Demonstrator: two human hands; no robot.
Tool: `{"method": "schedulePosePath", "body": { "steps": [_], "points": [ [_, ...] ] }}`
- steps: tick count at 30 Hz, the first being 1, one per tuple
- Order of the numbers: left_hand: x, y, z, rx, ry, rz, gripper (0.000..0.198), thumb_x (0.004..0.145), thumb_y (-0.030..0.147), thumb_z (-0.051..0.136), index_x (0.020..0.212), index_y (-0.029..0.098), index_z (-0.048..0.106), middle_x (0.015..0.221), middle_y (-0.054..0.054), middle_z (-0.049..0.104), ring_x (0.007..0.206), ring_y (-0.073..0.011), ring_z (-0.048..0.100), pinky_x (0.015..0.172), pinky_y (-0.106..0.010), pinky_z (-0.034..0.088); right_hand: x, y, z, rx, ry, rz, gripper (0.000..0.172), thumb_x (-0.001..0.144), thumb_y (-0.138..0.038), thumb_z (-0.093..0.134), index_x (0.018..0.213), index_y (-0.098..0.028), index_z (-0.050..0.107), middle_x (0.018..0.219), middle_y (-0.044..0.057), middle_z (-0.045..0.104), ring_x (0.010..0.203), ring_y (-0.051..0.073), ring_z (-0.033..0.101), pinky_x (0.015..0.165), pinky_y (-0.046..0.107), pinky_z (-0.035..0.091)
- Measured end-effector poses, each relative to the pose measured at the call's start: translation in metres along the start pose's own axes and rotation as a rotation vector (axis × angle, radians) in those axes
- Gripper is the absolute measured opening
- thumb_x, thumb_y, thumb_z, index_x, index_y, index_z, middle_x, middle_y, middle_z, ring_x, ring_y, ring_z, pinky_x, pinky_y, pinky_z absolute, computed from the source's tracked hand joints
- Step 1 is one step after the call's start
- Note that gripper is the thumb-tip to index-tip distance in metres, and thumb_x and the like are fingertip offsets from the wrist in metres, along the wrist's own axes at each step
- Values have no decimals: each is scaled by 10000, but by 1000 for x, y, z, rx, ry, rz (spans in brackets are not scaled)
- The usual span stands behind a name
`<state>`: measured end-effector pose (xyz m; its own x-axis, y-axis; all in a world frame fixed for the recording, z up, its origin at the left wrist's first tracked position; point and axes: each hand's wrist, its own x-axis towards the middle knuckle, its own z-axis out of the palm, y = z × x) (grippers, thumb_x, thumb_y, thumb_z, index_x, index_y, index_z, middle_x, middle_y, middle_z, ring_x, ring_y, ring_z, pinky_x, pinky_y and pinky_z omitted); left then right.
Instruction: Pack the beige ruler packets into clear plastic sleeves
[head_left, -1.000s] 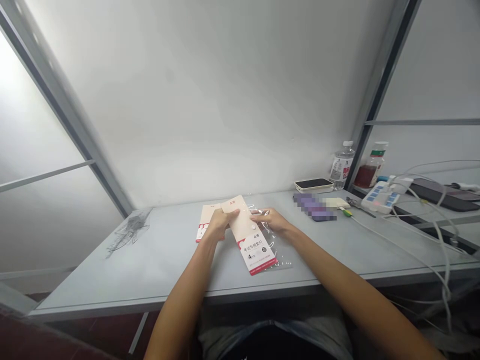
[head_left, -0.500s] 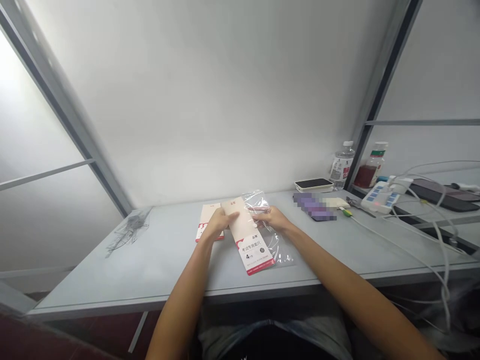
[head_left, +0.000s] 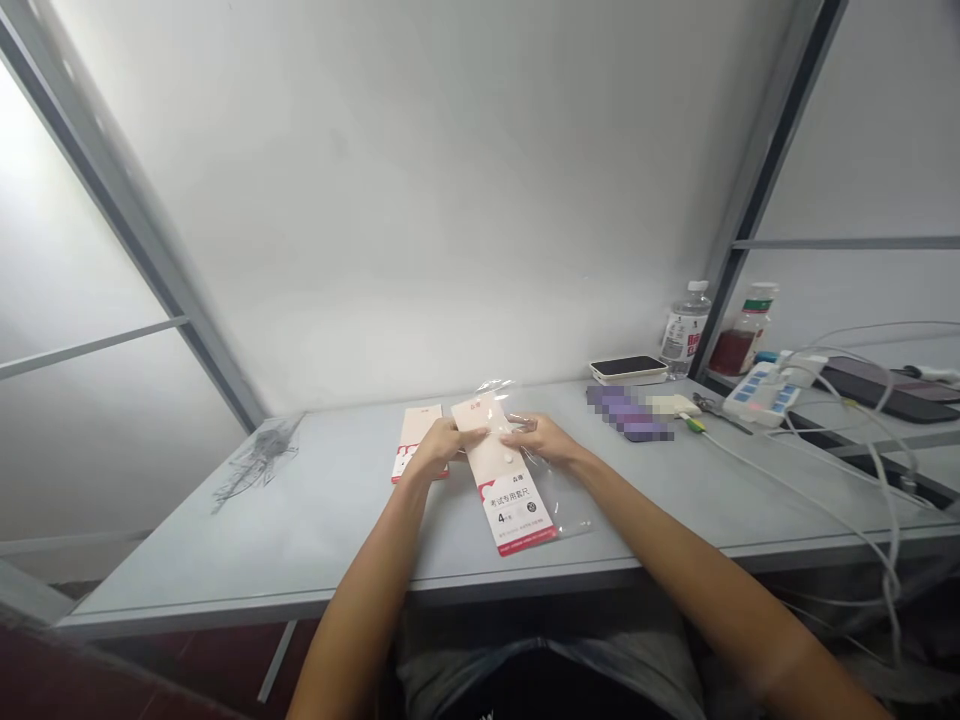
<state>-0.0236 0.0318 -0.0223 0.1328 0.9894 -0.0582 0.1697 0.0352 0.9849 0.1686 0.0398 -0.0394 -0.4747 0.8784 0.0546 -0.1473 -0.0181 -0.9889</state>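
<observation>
Lying near the middle of the table (head_left: 300, 540), a little back from its front edge, is a narrow cream card (head_left: 504, 480). It has a red band along its near end, dark print with a "4" above that band, and two small white dots higher up. A clear sleeve (head_left: 561, 500) sits crinkled under and beside it, toward the table's right.

Its long axis runs from the table's back edge toward the front, slanted so the red end points at the front and slightly right.

On the card's far left edge the left hand (head_left: 439, 445) is half curled, thumb laid on top, gripping it. At the far right edge the right hand (head_left: 544, 438) is also curled, fingers closed on the sleeve's mouth, thumb tip on the card. A second card (head_left: 415, 432) lies flat on the table, partly under the left hand.
</observation>
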Motion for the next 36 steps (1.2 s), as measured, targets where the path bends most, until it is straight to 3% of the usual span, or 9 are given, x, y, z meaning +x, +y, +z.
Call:
{"method": "schedulePosePath", "body": {
  "steps": [3, 7, 12, 15, 22, 27, 32, 36],
  "points": [
    [4, -5, 7, 21, 15, 34, 441, 593, 500, 670, 819, 122, 641, 828, -102, 670, 716, -214, 618, 596, -299, 477, 0, 2, 5, -11, -18, -8, 466, 589, -307, 732, 1016, -155, 625, 813, 68, 693, 709, 205, 647, 614, 302, 512],
    [6, -8, 17, -11, 69, 102, 490, 675, 570, 557, 865, 125, 627, 862, -104, 660, 721, -189, 606, 603, -282, 464, 4, 4, 7, -1, 120, -44, 388, 579, -329, 737, 902, -134, 647, 766, 67, 692, 686, 205, 644, 589, 289, 507],
    [-5, 4, 14, -77, -272, 37, 397, 660, 501, 610, 729, 111, 635, 751, -83, 651, 666, -153, 590, 653, -293, 459, 8, 0, -6, 113, 319, -72, 277, 591, -300, 739, 785, -139, 624, 719, 57, 688, 628, 187, 640, 569, 287, 519],
    [-9, 9, 10, -106, -350, 23, 368, 626, 466, 659, 696, 105, 636, 728, -80, 650, 685, -162, 597, 696, -313, 465, 6, -4, -9, 165, 300, -47, 264, 605, -269, 733, 804, -145, 612, 737, 58, 691, 632, 187, 645, 590, 296, 530],
    [-2, -2, 18, 25, -56, 61, 405, 541, 499, 697, 538, 142, 505, 586, -36, 596, 572, -147, 577, 561, -282, 466, 2, -3, 1, 98, 184, 10, 293, 637, -278, 702, 879, -139, 614, 765, 77, 692, 639, 198, 649, 561, 294, 523],
    [-1, -6, 18, 396, 86, 178, 461, 702, 606, 468, 532, 178, 462, 496, 5, 503, 435, -110, 472, 454, -247, 361, 4, 0, -2, 33, 235, -29, 283, 619, -282, 711, 845, -134, 628, 785, 77, 694, 670, 193, 647, 602, 293, 519],
    [0, -6, 16, 571, 155, 330, 436, 783, 537, 377, 522, 193, 431, 496, 19, 417, 475, -113, 379, 474, -252, 257, 5, 0, -4, -33, 248, -58, 297, 582, -304, 730, 801, -129, 635, 755, 78, 692, 656, 210, 643, 567, 297, 511],
    [0, -7, 19, 629, 156, 333, 408, 790, 520, 379, 537, 201, 416, 513, 14, 442, 483, -123, 375, 488, -253, 245, 5, 1, -1, -57, 288, -80, 290, 574, -300, 730, 784, -129, 627, 749, 79, 686, 657, 211, 639, 557, 291, 506]
  ]
}}
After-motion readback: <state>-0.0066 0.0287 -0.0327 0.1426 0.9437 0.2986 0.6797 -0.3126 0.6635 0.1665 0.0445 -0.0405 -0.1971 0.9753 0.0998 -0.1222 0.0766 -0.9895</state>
